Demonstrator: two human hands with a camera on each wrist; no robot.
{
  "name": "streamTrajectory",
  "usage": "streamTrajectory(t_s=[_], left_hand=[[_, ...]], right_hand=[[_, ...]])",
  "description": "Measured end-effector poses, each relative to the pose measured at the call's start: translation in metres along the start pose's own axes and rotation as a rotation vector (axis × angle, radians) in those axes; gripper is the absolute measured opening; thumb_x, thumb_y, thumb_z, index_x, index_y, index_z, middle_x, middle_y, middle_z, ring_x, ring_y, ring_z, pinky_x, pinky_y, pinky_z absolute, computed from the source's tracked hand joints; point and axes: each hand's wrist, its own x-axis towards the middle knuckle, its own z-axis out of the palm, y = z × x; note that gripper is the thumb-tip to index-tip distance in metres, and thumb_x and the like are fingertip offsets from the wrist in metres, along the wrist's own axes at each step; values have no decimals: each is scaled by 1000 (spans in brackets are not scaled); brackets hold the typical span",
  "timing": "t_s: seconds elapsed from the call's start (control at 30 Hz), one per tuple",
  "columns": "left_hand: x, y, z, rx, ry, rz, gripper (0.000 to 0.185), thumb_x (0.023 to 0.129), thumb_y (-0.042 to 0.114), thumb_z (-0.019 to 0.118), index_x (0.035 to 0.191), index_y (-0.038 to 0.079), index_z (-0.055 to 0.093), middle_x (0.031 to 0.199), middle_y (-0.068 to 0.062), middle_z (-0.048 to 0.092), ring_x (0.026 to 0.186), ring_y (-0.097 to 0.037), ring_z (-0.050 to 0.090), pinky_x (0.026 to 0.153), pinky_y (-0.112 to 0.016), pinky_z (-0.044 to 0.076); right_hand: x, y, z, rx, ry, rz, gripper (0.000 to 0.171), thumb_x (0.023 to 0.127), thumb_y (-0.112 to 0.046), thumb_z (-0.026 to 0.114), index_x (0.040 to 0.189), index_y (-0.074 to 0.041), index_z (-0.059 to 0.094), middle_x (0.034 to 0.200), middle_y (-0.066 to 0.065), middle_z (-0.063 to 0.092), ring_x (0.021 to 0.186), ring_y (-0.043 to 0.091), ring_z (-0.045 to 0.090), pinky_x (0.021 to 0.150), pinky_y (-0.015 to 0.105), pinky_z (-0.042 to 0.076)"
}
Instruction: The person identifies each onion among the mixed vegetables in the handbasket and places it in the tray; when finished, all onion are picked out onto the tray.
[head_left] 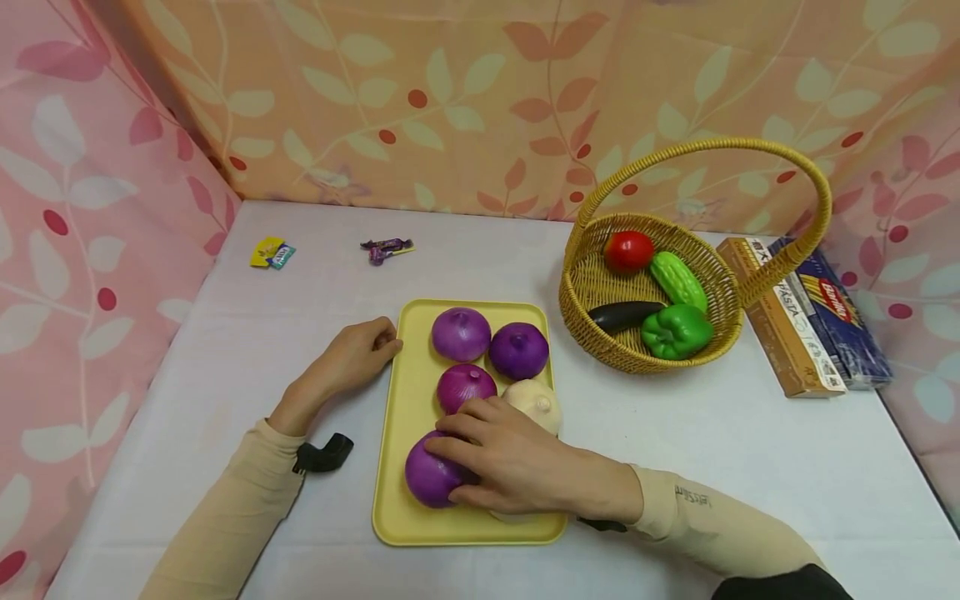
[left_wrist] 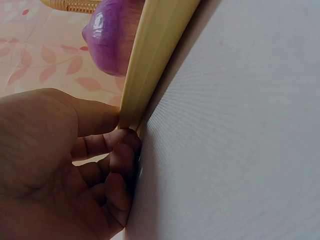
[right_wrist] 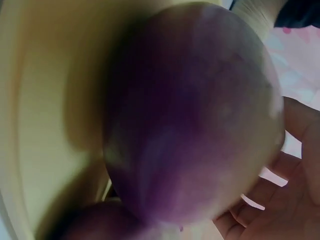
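The right hand is laid over the near end of the yellow tray, the forearm reaching in from the lower right in a beige sleeve. Its fingers are curved round the nearest purple onion — thumb low on the near side, the others spread over the top — so the onion, which sits on the tray's near left part, is gripped. In the right wrist view the onion is seen as a smooth, glossy, rounded purple mass filling the frame, blurred by closeness.

The left hand is rested on the white tablecloth at the tray's left rim, fingers curled loosely together and touching the rim; nothing is held. The tray edge is seen as a thin, matte plastic lip.

Three more purple onions and a pale one are held by the tray. A woven wicker basket with an arched handle is set just to the right.
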Motion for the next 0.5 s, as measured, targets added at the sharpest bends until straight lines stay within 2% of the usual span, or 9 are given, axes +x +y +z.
streamTrajectory(t_s=[0.3, 0.5], left_hand=[[-1, 2, -1, -4, -6, -6, 11, 97, 18, 56, 93, 8, 59, 75, -2, 53, 70, -16, 47, 65, -29, 36], [-2, 3, -2, -8, -9, -8, 11, 97, 18, 56, 93, 8, 59, 75, -2, 53, 69, -16, 47, 65, -30, 36]], right_hand=[[2, -3, 8, -79, -58, -13, 53, 83, -49, 71, 128, -22, 60, 129, 2, 60, 114, 18, 54, 92, 33, 44], [2, -3, 8, -104, -75, -17, 51, 82, -44, 73, 128, -24, 60, 129, -1, 60, 111, 18, 53, 91, 33, 43]])
